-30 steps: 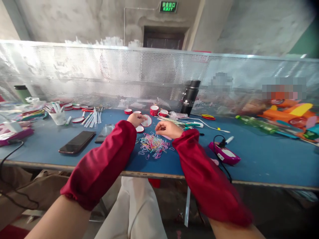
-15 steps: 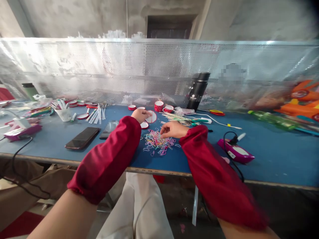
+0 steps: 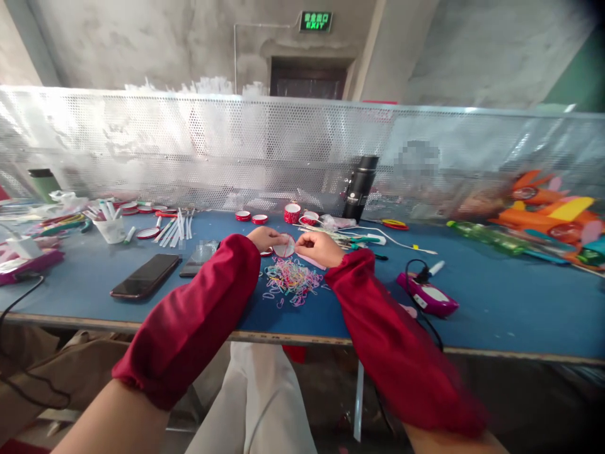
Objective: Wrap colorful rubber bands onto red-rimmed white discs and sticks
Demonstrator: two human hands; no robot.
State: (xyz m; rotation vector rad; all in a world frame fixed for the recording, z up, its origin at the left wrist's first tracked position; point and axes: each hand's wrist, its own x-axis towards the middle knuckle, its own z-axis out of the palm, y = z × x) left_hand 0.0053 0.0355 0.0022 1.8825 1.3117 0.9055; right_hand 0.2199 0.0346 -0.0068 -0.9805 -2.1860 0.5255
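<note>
Right hand (image 3: 322,249) has shifted from over the pile of small bands (image 3: 293,280) to the right edge of the round red-rimmed disc (image 3: 284,248). Perforated metal panel (image 3: 155,139) spans the frame, upper-middle. Blue tabletop (image 3: 501,302) extends below it across the full width. Black bottle (image 3: 360,189) stands near the panel, right of the frame's centre. Dark phone (image 3: 145,276) lies flat at centre left; purple power strip (image 3: 432,299) lies at centre right. The band pile, multicoloured, rests on the tabletop at frame centre, directly below both hands in the frame. Left hand (image 3: 265,239) is closed on the left edge of the disc. The right hand's fingers are drawn together at the opposite edge; whether they grip the rim or a band cannot be told. The disc is located at frame centre, between the hands, its pale face visible.
</note>
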